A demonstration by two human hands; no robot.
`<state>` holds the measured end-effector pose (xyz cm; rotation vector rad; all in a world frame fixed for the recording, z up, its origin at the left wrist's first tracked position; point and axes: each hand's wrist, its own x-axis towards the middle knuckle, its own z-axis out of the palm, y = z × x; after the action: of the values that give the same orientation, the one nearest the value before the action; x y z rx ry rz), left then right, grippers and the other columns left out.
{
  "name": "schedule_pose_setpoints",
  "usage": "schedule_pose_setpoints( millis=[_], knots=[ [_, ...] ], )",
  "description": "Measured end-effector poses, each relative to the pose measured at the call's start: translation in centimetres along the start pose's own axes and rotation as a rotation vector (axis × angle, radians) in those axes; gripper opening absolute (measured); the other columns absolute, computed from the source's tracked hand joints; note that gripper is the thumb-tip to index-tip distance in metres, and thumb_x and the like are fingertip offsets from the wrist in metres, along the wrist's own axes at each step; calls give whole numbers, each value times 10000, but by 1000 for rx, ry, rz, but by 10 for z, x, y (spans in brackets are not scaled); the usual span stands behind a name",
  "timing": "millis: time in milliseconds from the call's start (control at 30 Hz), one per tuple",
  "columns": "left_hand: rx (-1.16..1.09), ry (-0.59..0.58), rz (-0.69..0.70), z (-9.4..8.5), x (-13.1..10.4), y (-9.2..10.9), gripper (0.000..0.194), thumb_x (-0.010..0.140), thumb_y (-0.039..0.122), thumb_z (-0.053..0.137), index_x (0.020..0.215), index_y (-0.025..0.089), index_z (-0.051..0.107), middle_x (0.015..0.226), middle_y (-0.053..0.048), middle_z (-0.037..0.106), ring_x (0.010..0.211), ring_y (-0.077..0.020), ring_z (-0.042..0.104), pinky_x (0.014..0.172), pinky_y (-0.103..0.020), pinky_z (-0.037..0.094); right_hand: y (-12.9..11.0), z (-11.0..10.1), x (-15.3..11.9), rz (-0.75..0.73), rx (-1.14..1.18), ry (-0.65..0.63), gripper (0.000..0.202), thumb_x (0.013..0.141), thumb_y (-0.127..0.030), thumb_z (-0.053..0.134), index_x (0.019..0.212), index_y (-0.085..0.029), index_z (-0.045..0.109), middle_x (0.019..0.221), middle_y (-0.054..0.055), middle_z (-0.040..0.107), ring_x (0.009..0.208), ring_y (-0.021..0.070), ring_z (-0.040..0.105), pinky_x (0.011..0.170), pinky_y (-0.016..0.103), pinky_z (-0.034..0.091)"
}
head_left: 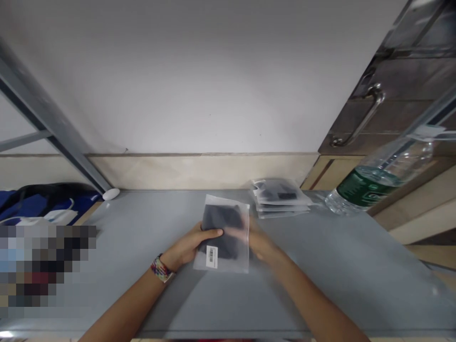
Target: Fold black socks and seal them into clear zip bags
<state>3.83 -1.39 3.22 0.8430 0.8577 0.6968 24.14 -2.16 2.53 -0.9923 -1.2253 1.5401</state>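
A frosted plastic bag [224, 263] with a dark item inside and a white barcode label near its lower left is held up over the grey table. My left hand [194, 242], with a woven bracelet at the wrist, grips the bag's left side, thumb across the front. At the right edge, my right hand [258, 237] is blurred by motion; its thumb lies over the front of the bag and its other fingers are hidden behind. Just beyond it, to the right, several similar bags [280, 194] lie stacked at the back of the table.
A large clear bottle with a green label [370, 187] is at the right. A small white round object [111, 194] sits at the table's back left corner. Blue fabric [87, 205] and a pixelated area are at the left. A wall stands behind the table [142, 209].
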Motion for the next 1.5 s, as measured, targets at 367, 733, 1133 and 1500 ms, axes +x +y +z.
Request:
schedule_pose_setpoints(
  millis=[367, 733, 1133, 1500],
  knots=[
    [-89, 123, 25, -2, 5, 5, 446, 634, 285, 1001, 1014, 141, 817, 930, -98, 845, 733, -235, 771, 735, -346, 635, -22, -17, -8, -303, -654, 336, 235, 966, -378, 553, 984, -241, 743, 995, 85, 732, 944, 270, 674, 891, 429, 531],
    [-116, 116, 250, -4, 9, 2, 524, 711, 368, 983, 1139, 132, 793, 1160, -141, 824, 1035, -280, 770, 942, -359, 588, -10, -16, 6, -257, -443, 269, 341, 925, -540, 668, 770, -237, 681, 629, -38, 519, 616, 161, 489, 609, 298, 377],
    [319, 246, 694, -24, 22, 18, 632, 708, 299, 966, 1284, 224, 716, 1154, -62, 786, 1101, -228, 717, 1045, -349, 524, -109, -11, -4, -542, -1079, -5, 263, 1089, -305, 476, 946, -241, 687, 975, 51, 712, 868, 211, 618, 786, 333, 433],
    [509, 260, 810, -15, 2, 18, 236, 881, 464, 837, 939, 239, 878, 986, -74, 797, 972, -244, 694, 939, -333, 510, -96, 6, -5, -458, -1298, -165, 273, 1077, -225, 479, 958, -238, 725, 987, 64, 694, 879, 215, 626, 766, 335, 432]
  ],
)
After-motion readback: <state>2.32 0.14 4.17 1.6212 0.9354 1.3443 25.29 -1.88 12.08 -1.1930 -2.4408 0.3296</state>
